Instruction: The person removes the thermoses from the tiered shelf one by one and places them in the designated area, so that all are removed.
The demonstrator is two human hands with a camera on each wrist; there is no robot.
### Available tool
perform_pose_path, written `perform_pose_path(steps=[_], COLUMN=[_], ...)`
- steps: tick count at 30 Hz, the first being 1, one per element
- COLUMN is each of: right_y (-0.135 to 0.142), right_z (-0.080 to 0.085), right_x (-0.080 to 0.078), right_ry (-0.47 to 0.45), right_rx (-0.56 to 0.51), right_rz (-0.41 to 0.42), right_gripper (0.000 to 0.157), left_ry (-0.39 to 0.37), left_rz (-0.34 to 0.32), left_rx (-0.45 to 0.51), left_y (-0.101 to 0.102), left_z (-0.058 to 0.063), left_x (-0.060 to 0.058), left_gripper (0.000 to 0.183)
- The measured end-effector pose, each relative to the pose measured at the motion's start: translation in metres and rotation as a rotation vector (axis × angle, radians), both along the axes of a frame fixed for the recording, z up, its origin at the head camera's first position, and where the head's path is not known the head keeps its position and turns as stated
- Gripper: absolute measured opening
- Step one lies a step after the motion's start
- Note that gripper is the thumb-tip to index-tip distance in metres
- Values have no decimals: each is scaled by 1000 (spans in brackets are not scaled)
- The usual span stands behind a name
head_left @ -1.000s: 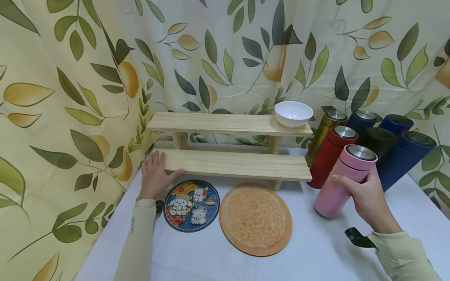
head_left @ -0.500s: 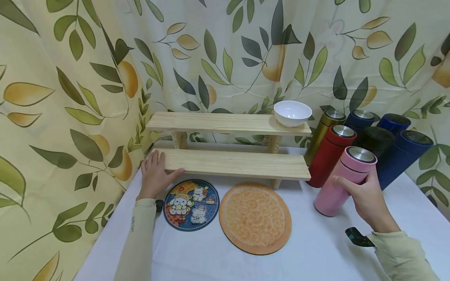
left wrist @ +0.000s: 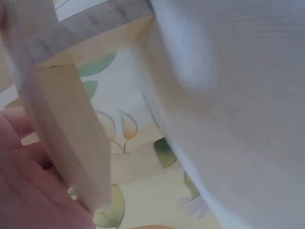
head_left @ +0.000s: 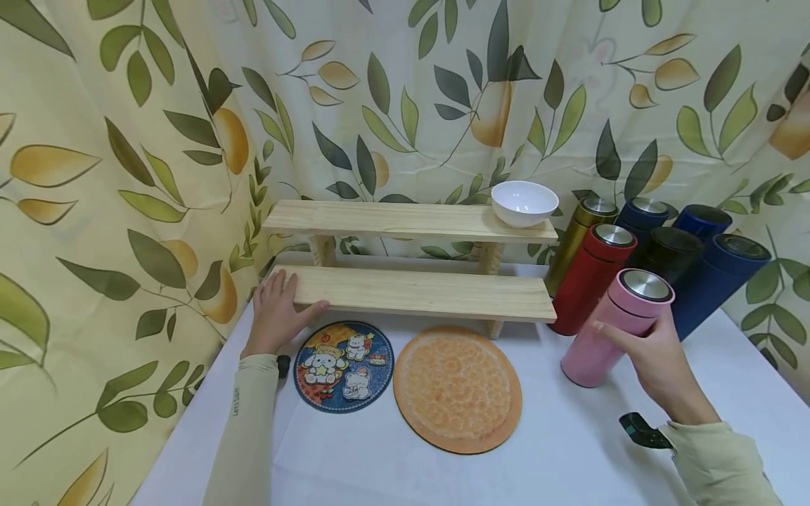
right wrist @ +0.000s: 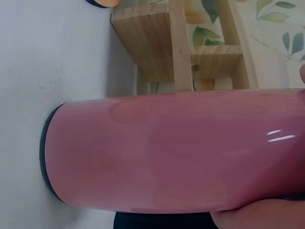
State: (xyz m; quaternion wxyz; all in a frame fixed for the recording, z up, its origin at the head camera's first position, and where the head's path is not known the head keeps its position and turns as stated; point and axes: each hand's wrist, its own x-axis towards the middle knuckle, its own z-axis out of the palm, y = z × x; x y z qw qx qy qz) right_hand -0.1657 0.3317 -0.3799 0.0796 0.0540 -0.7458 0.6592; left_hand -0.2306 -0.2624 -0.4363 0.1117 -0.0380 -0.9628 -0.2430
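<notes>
In the head view my right hand [head_left: 667, 362] grips a pink thermos [head_left: 604, 341] around its body, thumb across the near side. The thermos is roughly upright, its silver-topped lid uppermost and its base at the white tabletop. The right wrist view shows the pink thermos [right wrist: 167, 152] up close, with fingertips at its edge. My left hand [head_left: 275, 316] holds the left end of the lower board of a two-tier wooden shelf [head_left: 418, 292], thumb along the front edge. In the left wrist view, the fingers of the left hand [left wrist: 33, 181] rest against the wooden board [left wrist: 71, 129].
A white bowl [head_left: 524, 204] sits at the upper board's right end. Red [head_left: 588, 288], gold [head_left: 572, 246] and several dark thermoses [head_left: 718, 281] crowd the right. In front of the shelf lie a blue cartoon mat [head_left: 344, 367] and a round tan mat [head_left: 458, 390]. A leaf-patterned curtain hangs behind.
The pink thermos's lid has come slightly lower and nearer to me, still in my right hand. My left hand stays on the shelf. The whole view has shifted a little.
</notes>
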Motion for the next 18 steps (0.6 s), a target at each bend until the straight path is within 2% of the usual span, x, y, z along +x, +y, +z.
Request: perform_pose_path(steps=[6,9,13,15,18], right_y=[1,0,-2,-6,-17], right_z=[2,5,21,37,63], right_x=[-2,0,7,10,14], right_ry=[10,13,84,171,347], right_rx=[-10,-2,8,51,189], right_rz=[1,-35,-175,-279,-427], right_gripper=[83,86,91,89,79], left_ry=[29,69,141,186,284], left_rz=[-21,-35,-48,-49,-73], left_rx=[44,75,76,70,57], left_y=[6,9,16,21,29], left_z=[11,21,37,47,63], left_x=[0,2,9,15,23], left_gripper=[90,83,77,77,76])
